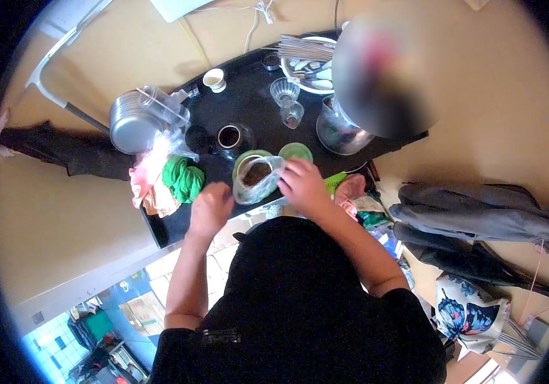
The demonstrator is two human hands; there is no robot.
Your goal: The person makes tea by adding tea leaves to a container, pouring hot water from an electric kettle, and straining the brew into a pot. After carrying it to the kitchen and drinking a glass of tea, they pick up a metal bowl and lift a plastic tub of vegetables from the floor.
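On table (249,89) — 2 jars (243,142), 1 bag (265,189); right grip (306,185) clamped on bag, left grip (212,208) — can't tell.

Left hand (212,206) seemingly curled, right hand (302,185) pinching.

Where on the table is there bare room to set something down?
The black table is bare between the white cup and glass bowls, and beside the green cloth's near edge. Crowded: around the dark jar, plastic bag and green lid.
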